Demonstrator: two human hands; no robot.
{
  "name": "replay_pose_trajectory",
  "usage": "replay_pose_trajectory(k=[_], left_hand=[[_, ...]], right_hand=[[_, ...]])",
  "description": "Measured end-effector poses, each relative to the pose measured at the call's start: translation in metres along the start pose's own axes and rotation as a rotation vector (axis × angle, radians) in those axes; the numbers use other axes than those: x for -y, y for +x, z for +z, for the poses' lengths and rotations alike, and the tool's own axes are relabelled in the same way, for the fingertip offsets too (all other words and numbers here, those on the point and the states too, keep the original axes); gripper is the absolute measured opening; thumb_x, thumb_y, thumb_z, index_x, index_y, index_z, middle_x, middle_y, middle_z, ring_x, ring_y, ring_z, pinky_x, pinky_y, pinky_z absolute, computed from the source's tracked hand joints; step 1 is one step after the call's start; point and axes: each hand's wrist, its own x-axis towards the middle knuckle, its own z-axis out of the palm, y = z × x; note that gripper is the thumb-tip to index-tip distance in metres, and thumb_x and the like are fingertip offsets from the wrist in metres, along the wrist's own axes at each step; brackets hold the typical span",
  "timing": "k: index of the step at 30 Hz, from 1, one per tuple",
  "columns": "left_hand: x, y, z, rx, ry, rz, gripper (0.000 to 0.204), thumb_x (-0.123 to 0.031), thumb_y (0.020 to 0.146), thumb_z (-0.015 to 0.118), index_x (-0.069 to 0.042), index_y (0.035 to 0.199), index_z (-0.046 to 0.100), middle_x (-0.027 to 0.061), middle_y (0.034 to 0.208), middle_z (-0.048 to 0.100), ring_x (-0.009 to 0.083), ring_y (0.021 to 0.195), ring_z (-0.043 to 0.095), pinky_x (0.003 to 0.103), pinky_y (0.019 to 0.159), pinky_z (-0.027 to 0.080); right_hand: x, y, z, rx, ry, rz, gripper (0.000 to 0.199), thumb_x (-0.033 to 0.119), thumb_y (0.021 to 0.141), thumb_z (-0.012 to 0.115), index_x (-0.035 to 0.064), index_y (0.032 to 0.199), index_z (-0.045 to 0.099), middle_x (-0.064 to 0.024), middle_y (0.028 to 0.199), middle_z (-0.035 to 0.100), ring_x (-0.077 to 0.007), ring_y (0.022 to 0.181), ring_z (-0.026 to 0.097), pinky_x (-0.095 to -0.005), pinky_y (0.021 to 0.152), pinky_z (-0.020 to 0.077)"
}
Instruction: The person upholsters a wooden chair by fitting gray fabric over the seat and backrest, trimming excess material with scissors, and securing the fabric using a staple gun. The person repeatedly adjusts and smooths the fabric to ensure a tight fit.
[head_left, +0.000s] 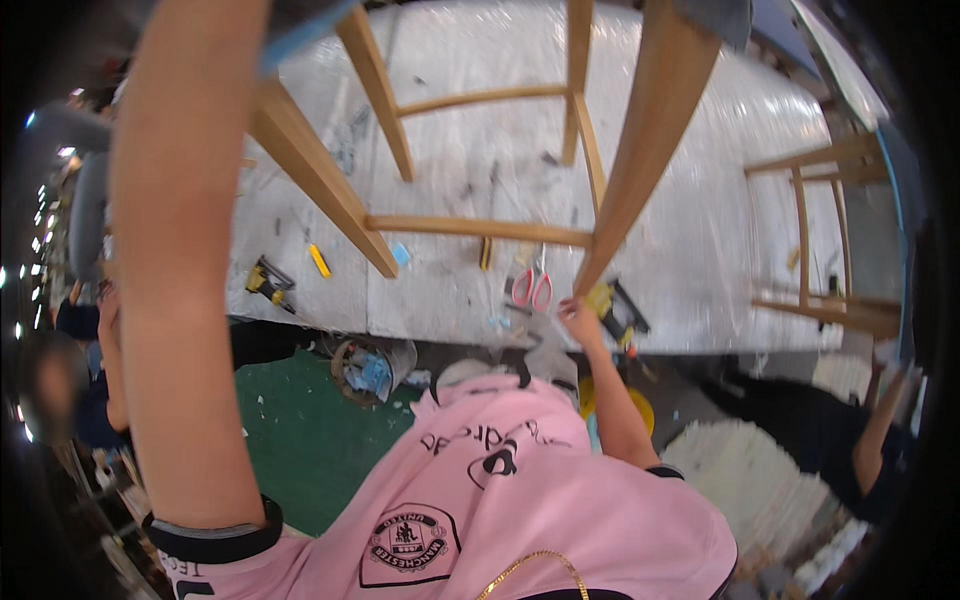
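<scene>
The right hand (578,318) is held, fingers curled, at one foot of the wooden chair (480,230); whether it is gripped cannot be told. The left hand is cut from view. The chair is stood on a plastic-covered table (700,210), with red-handled scissors (533,286) and a yellow-black tool (624,312) laid nearby

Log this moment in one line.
right hand: beside tapered tan wooden leg | left hand: out of view | nearby: red-handled scissors

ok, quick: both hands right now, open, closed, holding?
Left hand: out of view, can't tell.
Right hand: at the foot of a wooden leg; whether it grips can't be told.
</scene>
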Motion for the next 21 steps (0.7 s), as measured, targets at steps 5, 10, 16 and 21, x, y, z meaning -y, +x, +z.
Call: replay_pose_trajectory(k=[5, 10, 16, 21], left_hand=[[0.027, -0.021, -0.029, -0.115, -0.178, -0.263, 0.047, -0.046, 0.096, 0.066, -0.012, 0.127, 0.074, 0.0096, 0.117, 0.075, 0.0217, 0.110, 0.070, 0.033, 0.098, 0.052], [0.027, -0.010, -0.023, -0.282, 0.087, -0.292, 0.046, -0.048, 0.088, 0.073, -0.014, 0.118, 0.078, 0.0039, 0.110, 0.078, 0.0148, 0.103, 0.073, 0.031, 0.096, 0.053], [0.014, -0.010, -0.020, -0.315, 0.018, -0.296, 0.042, -0.039, 0.090, 0.072, -0.009, 0.118, 0.078, 0.0068, 0.109, 0.078, 0.0165, 0.101, 0.073, 0.029, 0.094, 0.054], [0.021, -0.024, -0.025, -0.376, -0.044, -0.367, 0.040, -0.038, 0.093, 0.071, -0.008, 0.119, 0.077, 0.0063, 0.108, 0.078, 0.0147, 0.099, 0.073, 0.030, 0.091, 0.055]], right_hand=[[0.036, 0.056, 0.041, 0.253, -0.238, -0.411, 0.054, 0.031, 0.094, 0.057, 0.0193, 0.147, 0.049, -0.0273, 0.107, 0.071, -0.0479, 0.098, 0.068, -0.0565, 0.087, 0.0545], [0.008, 0.083, 0.047, 0.434, -0.439, -0.345, 0.039, 0.028, 0.090, 0.063, 0.0144, 0.126, 0.060, -0.0275, 0.100, 0.070, -0.0479, 0.098, 0.068, -0.0583, 0.080, 0.0545], [0.012, 0.060, 0.004, 0.361, -0.158, -0.305, 0.032, 0.036, 0.088, 0.070, 0.0100, 0.106, 0.063, -0.0217, 0.090, 0.070, -0.0428, 0.087, 0.070, -0.0508, 0.080, 0.0554], [0.003, 0.055, -0.042, 0.517, 0.124, 0.148, 0.018, 0.017, 0.089, 0.070, 0.0047, 0.094, 0.059, -0.0116, 0.081, 0.066, -0.0253, 0.069, 0.067, -0.0416, 0.065, 0.0590]])
